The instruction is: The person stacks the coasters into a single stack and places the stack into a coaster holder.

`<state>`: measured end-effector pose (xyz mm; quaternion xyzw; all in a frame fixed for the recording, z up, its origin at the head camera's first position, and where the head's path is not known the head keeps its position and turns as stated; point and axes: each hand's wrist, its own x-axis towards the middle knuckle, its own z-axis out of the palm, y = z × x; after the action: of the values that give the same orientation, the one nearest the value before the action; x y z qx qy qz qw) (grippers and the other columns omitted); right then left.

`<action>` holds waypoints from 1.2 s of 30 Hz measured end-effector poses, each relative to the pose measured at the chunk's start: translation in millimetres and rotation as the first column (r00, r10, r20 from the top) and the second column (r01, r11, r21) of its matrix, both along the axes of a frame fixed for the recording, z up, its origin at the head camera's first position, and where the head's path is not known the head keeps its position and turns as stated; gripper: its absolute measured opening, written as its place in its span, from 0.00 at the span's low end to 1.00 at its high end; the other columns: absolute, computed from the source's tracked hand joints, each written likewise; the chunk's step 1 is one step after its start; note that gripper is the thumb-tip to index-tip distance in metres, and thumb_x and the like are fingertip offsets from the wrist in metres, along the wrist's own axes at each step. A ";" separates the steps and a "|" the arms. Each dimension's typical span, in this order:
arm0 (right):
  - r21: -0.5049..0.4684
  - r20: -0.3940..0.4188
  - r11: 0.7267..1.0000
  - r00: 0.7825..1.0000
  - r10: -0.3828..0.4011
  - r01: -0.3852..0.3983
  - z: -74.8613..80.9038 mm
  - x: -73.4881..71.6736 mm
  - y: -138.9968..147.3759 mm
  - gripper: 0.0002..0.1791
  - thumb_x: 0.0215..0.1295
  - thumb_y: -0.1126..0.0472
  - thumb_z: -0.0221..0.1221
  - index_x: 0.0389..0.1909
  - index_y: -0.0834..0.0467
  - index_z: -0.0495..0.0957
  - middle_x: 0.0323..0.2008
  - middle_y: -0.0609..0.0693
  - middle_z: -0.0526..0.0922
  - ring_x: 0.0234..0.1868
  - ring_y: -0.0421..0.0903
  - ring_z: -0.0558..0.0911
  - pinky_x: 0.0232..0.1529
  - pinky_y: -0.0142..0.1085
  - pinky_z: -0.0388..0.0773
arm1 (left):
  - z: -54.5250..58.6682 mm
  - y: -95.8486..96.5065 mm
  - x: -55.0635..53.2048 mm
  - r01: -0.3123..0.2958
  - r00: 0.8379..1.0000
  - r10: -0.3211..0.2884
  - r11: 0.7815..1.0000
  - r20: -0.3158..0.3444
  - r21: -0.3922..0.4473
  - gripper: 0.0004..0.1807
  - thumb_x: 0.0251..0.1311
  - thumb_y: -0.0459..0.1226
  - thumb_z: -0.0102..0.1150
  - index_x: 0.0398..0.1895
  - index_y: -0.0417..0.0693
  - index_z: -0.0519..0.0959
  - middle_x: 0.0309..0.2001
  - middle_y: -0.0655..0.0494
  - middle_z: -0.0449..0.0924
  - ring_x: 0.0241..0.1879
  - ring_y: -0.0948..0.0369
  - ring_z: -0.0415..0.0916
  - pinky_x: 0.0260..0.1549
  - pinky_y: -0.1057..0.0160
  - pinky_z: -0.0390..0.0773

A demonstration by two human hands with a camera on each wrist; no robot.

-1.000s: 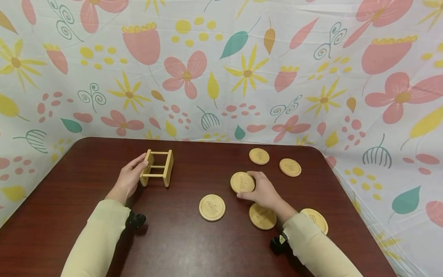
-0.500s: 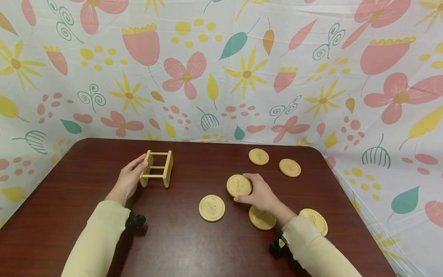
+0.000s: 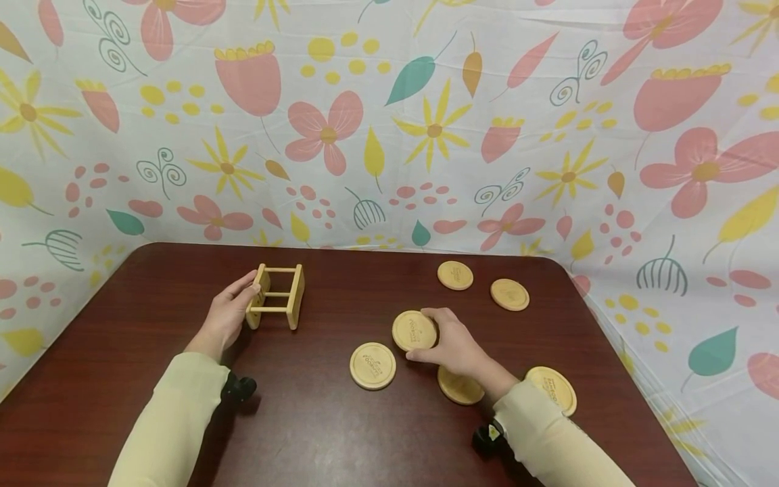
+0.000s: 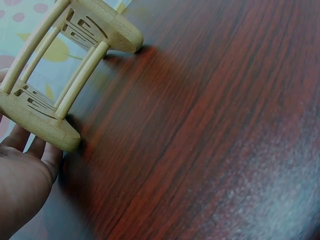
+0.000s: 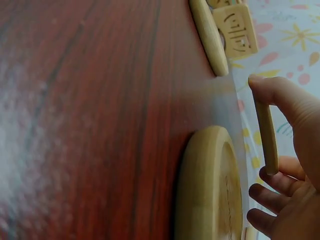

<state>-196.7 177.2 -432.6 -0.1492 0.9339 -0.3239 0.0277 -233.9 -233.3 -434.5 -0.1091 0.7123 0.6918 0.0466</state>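
Note:
A small wooden coaster holder point(image 3: 276, 296), two slotted side panels joined by rods, stands at the left of the table. My left hand point(image 3: 225, 318) grips its near-left panel; in the left wrist view the fingers point(image 4: 37, 147) pass behind that panel. Over the middle of the table, my right hand point(image 3: 450, 341) pinches a round wooden coaster point(image 3: 414, 331) by its rim between thumb and fingers. Seen edge-on in the right wrist view, this coaster point(image 5: 266, 135) is held above the tabletop. Just to its left lies another engraved coaster point(image 3: 372, 366).
One coaster point(image 3: 460, 385) lies partly under the right hand, and another point(image 3: 552, 390) beside the right sleeve. Two more, a back coaster point(image 3: 455, 275) and a right coaster point(image 3: 510, 295), lie farther off. A flowered cloth point(image 3: 389, 169) hangs behind the dark table point(image 3: 304, 419).
My right hand has carried the pinched coaster a little left and toward me, closer to the coaster at the middle. The left hand and the holder stay in place.

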 end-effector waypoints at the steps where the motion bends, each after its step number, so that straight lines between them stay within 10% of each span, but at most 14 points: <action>1: 0.000 0.002 1.000 1.000 0.000 0.000 0.2 0.5 -0.8 0.51 0.40 0.42 0.74 0.64 0.61 0.65 0.59 0.56 0.70 0.59 0.52 0.72 0.60 0.48 0.70 | -0.1 -0.3 -0.1 0.003 1.000 -0.003 1.000 -0.001 0.000 0.32 0.68 0.49 0.48 0.73 0.60 0.54 0.75 0.51 0.49 0.71 0.55 0.52 0.70 0.55 0.55; 36: -0.021 0.029 0.996 0.995 0.091 -0.090 -1.0 11.5 -22.2 0.47 0.39 0.45 0.75 0.62 0.59 0.68 0.56 0.52 0.72 0.52 0.47 0.74 0.54 0.43 0.72 | 1.5 0.9 1.0 0.007 1.000 -0.007 1.000 -0.009 -0.007 0.32 0.69 0.49 0.47 0.74 0.59 0.54 0.75 0.51 0.50 0.71 0.57 0.53 0.70 0.56 0.55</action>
<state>-185.2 155.0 -433.7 -0.1867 0.9224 -0.3335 0.0550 -232.9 -232.5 -433.0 -0.1035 0.7154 0.6895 0.0454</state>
